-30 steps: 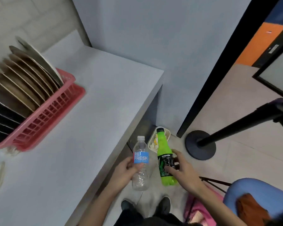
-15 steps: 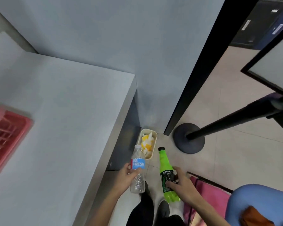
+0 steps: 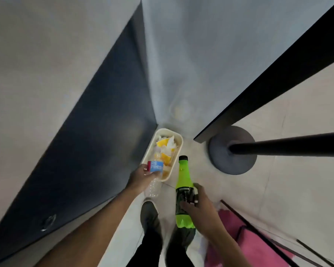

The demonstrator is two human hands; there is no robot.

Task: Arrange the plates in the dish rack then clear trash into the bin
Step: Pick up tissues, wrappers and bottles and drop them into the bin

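Far left, from about 9 to 11 o'clock, there's the pale top of the surface (image 3: 37,74) with its dark side panel (image 3: 96,151) running down to the floor. Next over, the left hand (image 3: 141,177) is wrapped around a clear water bottle (image 3: 153,182), fingers closed on it near the blue label, bottle tipped with its neck end over the near rim of the bin (image 3: 178,139). That bin is a cream oblong tub sitting on the floor right at the foot of the dark panel, roughly dead centre of the view, and it's already got crumpled white and yellow trash (image 3: 165,151) piled inside.

Just at 3 o'clock of the bin, the right hand (image 3: 199,206) has a firm grip around the black label of a green bottle (image 3: 183,191), black cap pointing up toward 12 o'clock, held upright-ish and beside the tub, not over it. Below the hands you can see a grey shoe (image 3: 149,214) on the tiled floor (image 3: 297,189).

Further right, around 2 to 3 o'clock, a round dark stand base (image 3: 220,157) with a black pole (image 3: 287,146) leaning off to the edge. Down at 5 o'clock, something pink (image 3: 258,245), a bit too blurry to tell what.
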